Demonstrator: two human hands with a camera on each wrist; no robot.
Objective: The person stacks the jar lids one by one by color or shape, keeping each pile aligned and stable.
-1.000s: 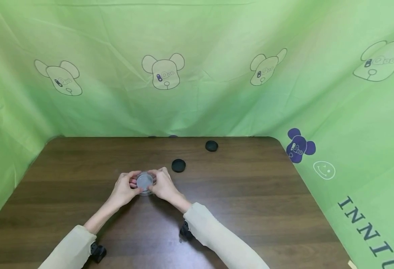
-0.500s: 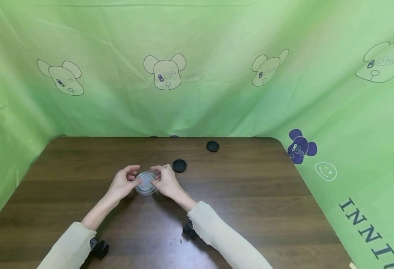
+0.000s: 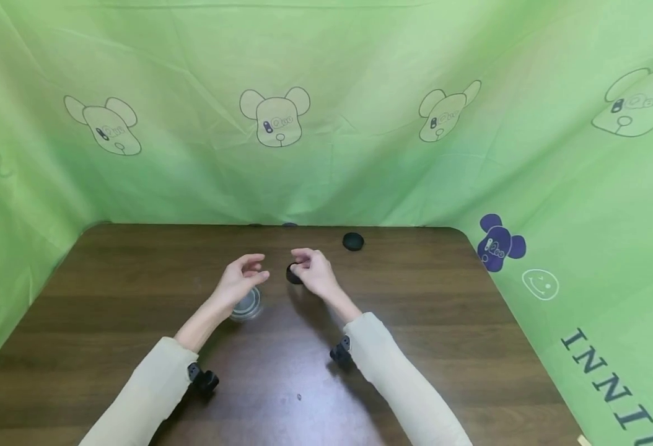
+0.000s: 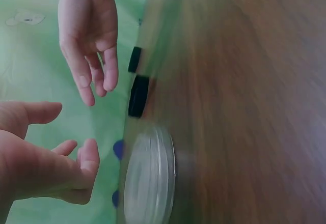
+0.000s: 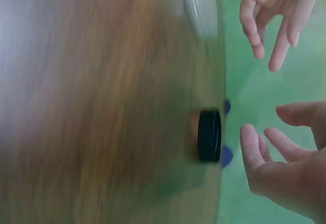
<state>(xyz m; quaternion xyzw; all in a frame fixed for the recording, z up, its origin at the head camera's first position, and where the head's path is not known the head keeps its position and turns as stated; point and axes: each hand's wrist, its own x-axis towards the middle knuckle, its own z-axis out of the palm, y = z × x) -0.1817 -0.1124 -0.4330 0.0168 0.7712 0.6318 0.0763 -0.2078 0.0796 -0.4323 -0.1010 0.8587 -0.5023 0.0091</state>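
A clear round plastic container (image 3: 247,306), low and seemingly layered, sits on the table. In the head view my left hand (image 3: 237,282) hovers over its far side and partly covers it. The left wrist view shows a gap between the left fingers and the container (image 4: 150,178). My right hand (image 3: 318,275) is above a black round cap (image 3: 292,274), hiding its right part. In the right wrist view the hand (image 5: 290,165) stays apart from that cap (image 5: 209,135), its fingers loosely bent around nothing. Neither hand holds anything.
A second black round cap (image 3: 353,241) lies near the back edge of the brown wooden table (image 3: 443,334). A green printed curtain (image 3: 360,155) hangs behind and along both sides. A tiny dark speck (image 3: 299,397) lies toward the front.
Both hands have let go of the clear container and lifted. The right hand has moved right and away to the nearer black cap; the left has followed a little the same way.
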